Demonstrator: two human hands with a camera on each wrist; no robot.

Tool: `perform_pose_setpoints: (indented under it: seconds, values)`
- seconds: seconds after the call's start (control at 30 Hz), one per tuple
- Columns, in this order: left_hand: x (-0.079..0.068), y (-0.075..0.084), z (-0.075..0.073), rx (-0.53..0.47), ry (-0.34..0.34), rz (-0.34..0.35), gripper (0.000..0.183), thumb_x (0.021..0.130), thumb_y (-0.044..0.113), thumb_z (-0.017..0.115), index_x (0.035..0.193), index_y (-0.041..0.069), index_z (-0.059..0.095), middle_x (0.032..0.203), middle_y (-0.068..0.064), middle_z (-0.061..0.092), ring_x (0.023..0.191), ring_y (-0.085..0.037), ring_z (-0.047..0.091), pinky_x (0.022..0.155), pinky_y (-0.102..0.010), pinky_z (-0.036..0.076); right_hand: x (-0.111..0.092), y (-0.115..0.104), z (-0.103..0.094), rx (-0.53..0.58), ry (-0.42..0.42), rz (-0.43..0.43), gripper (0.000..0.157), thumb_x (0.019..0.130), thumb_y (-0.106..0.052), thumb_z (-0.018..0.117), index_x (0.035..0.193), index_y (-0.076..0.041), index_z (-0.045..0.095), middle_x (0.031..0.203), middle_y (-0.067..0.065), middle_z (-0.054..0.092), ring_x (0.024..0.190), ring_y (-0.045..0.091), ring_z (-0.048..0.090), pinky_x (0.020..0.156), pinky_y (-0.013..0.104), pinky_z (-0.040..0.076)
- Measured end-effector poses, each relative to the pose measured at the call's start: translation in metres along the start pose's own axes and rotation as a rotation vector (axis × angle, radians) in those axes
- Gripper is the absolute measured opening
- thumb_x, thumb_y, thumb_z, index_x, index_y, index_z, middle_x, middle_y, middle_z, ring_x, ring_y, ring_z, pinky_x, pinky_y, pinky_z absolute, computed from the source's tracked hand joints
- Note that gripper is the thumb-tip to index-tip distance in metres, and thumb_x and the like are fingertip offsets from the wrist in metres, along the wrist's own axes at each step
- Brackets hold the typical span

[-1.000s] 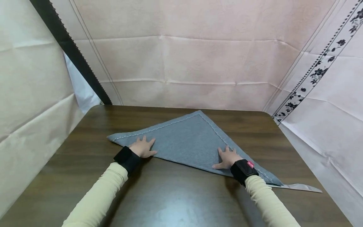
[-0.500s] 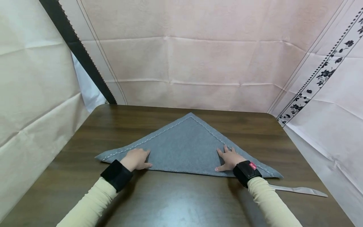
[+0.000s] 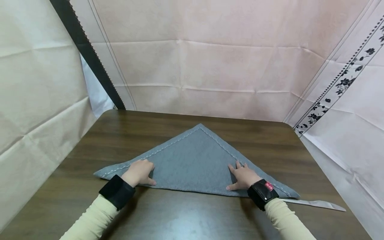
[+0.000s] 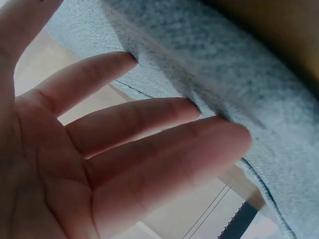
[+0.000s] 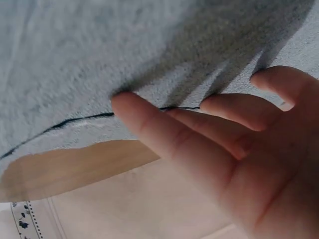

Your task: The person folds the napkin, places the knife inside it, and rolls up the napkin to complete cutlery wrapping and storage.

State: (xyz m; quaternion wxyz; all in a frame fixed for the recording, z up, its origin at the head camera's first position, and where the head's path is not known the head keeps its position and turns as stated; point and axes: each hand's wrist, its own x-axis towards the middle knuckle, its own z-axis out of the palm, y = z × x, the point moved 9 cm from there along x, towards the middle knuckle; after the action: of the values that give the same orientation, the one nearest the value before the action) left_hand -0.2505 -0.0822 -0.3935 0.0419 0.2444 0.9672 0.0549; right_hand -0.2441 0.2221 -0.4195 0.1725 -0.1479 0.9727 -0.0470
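Observation:
A grey-blue cloth [image 3: 192, 163], folded into a triangle with pale dashed stitching along its two far edges, lies on the table, its peak pointing away from me. On its left part rests my left hand [image 3: 139, 172], near the long front edge. The left wrist view shows that hand's fingers [image 4: 144, 117] nearly straight, their tips touching the fabric. Toward the right corner, my right hand [image 3: 243, 176] lies spread on the cloth, thumb by the front edge. In the right wrist view its extended fingers [image 5: 174, 139] touch the cloth with their tips.
A thin, pale, pointed strip [image 3: 318, 204] lies on the brown table [image 3: 180, 220] beyond the right wrist, partly hidden by it. Light hanging sheets [image 3: 210, 73] enclose the table at the back and both sides.
My left hand has moved left and nearer to me, and the cloth's left corner has come with it. The front edge now lies more level. My right hand stays on its side.

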Motion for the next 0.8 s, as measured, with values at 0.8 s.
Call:
perform_pose_setpoints:
  seconds: [0.8]
  values:
    - [-0.007, 0.003, 0.003, 0.122, 0.022, -0.07, 0.038, 0.06, 0.035, 0.083, 0.065, 0.009, 0.055, 0.067, -0.004, 0.054, 0.062, -0.025, 0.055, 0.056, -0.039, 0.047, 0.106, -0.058, -0.038, 0.193, 0.146, -0.248, 0.045, 0.085, -0.017, 0.062, 0.121, 0.009, 0.051, 0.109, 0.023, 0.058, 0.102, 0.034, 0.054, 0.087, 0.044, 0.041]
